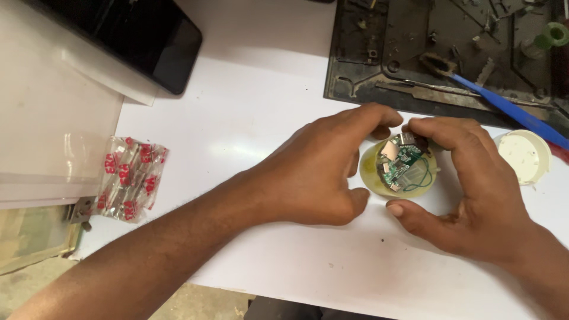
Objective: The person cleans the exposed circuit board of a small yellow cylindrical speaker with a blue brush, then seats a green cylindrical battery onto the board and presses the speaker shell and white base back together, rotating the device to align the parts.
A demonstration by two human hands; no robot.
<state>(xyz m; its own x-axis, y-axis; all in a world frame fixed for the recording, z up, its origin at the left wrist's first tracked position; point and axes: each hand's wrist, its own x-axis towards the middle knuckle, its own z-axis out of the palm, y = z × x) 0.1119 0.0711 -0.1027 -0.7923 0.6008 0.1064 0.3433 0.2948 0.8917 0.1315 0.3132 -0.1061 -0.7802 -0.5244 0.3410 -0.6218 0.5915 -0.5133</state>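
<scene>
Head view: white table (267,106) is bearing a dark mat (379,65). Left hand (320,172) and right hand (468,184) are both grasping a yellow cup (370,172) near the table's middle, its green board (403,166) lying exposed inside.

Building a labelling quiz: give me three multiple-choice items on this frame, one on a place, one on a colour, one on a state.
1. Where does the white round plastic cap lie?
A. right of both hands
B. on the black phone
C. beside the clear packet

2. What colour is the circuit board in the round yellowish translucent housing?
A. red
B. green
C. blue

3. How is the housing held?
A. by the left hand alone
B. untouched
C. between the left hand and right hand

Answers: 1 A, the cap sits at the table's right edge past the right hand. 2 B, the board shows green. 3 C, fingers of both hands close round it.
</scene>
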